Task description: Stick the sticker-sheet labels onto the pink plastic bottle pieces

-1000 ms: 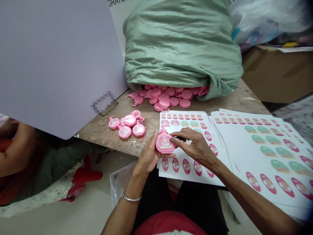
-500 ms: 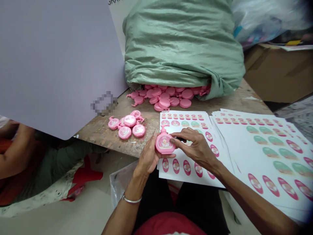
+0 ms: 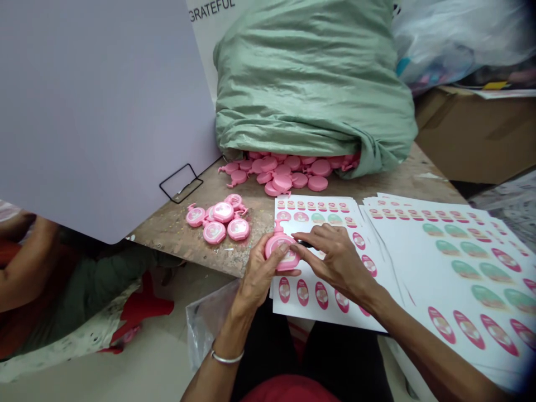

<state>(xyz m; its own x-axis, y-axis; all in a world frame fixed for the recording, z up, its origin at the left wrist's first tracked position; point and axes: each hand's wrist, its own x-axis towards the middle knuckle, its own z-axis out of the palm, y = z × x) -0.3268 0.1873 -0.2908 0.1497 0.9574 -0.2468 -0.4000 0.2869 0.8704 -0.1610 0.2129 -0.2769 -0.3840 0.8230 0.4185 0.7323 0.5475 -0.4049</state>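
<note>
A pink pump-shaped bottle piece [image 3: 281,244] with a label on its face rests in my left hand [image 3: 260,269], whose thumb lies across the label. My right hand [image 3: 340,258] is closed around a thin dark tool [image 3: 305,243], its fingertips at the piece's right edge. Below and to the right are sheets of pink and green stickers [image 3: 312,301]. Several labelled pink pieces [image 3: 223,212] are heaped on the wooden table [image 3: 167,231] to the left. More pink pieces [image 3: 282,182], without visible labels, spill from a green sack [image 3: 310,84].
A large grey panel [image 3: 100,111] leans in at the left, with a black wire frame [image 3: 181,183] by its edge. Another person's arm [image 3: 31,262] shows at far left. A cardboard box [image 3: 477,134] and a clear plastic bag [image 3: 464,39] stand at the back right.
My left thumb has moved from beside the piece onto its label. The view has shifted slightly, and the wire frame now shows clearly.
</note>
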